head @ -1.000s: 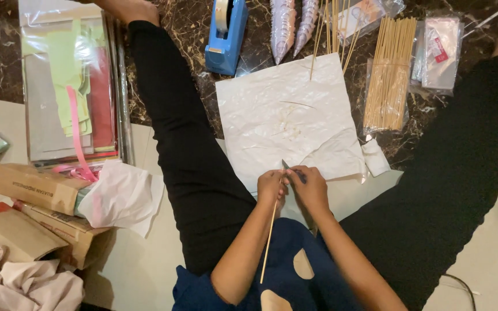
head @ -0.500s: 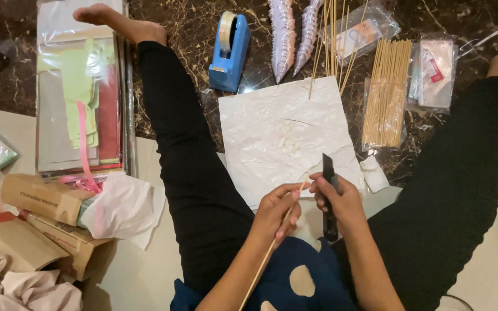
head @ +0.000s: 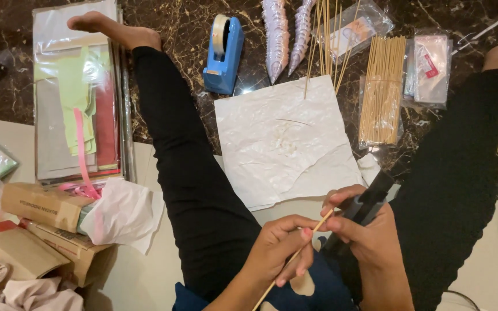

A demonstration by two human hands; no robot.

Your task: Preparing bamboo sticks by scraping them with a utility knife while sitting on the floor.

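I sit on the floor with my legs in black trousers spread apart. My left hand (head: 280, 247) pinches a thin bamboo stick (head: 293, 258) that runs down and left past my wrist. My right hand (head: 364, 233) grips a black-handled cutter (head: 367, 203) and its fingertips touch the stick's upper end. Just beyond both hands a crumpled white paper sheet (head: 286, 141) lies flat on the floor between my legs.
A blue tape dispenser (head: 223, 53), two silvery cone shapes (head: 286, 34), a bundle of bamboo sticks (head: 381, 89) and small plastic packets (head: 430, 66) lie at the far side. At left are a stack of coloured paper sheets (head: 76, 103), brown cardboard boxes (head: 44, 207) and white tissue (head: 123, 212).
Both hands have come closer to me and lower in view. The black cutter, barely seen at first, now sticks out of my right hand beside the stick's end.
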